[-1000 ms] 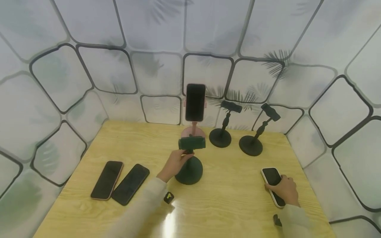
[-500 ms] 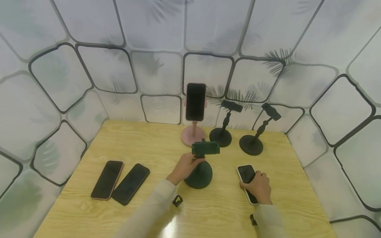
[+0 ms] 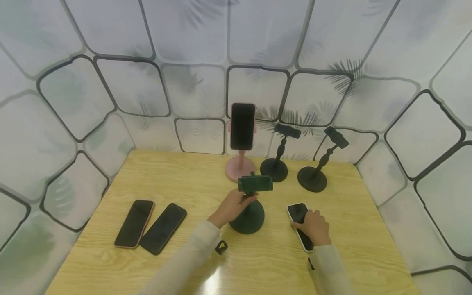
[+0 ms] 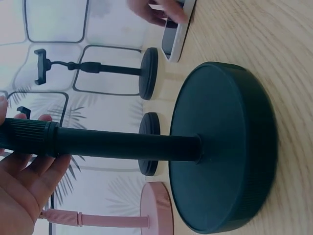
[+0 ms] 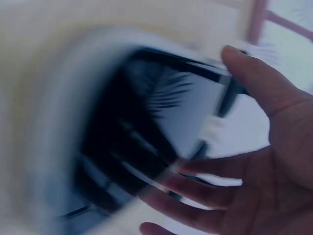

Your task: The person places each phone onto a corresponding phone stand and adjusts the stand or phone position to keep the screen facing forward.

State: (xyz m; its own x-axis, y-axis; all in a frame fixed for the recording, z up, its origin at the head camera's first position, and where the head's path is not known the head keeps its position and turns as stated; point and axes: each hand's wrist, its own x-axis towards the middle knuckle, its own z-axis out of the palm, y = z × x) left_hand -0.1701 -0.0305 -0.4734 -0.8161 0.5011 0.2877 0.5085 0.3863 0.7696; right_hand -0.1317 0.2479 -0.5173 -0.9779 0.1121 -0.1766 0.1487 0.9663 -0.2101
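My left hand [image 3: 229, 208] grips the dark green phone stand [image 3: 248, 219] just below its clamp head. In the left wrist view, the fingers curl round the ribbed upper part of the post, and the round base [image 4: 220, 107] stands upright on the table. To the right, my right hand [image 3: 316, 228] spans a white-edged phone [image 3: 297, 211], screen up. Its thumb is at one long edge and its fingers are at the other. The right wrist view shows this phone [image 5: 132, 107] blurred and close. Whether it is slightly raised off the table I cannot tell.
Behind the green stand, a pink stand [image 3: 240, 168] holds a dark-screened phone [image 3: 242, 127] upright. Two black stands [image 3: 274, 169] [image 3: 312, 178] stand to its right. Two phones [image 3: 134, 223] [image 3: 164, 228] lie side by side at left. Patterned curtains [image 3: 199, 94] surround the wooden table [image 3: 177, 172].
My right hand has moved left with the white-edged phone, towards the green stand. My left hand has shifted the green stand slightly right and nearer me.
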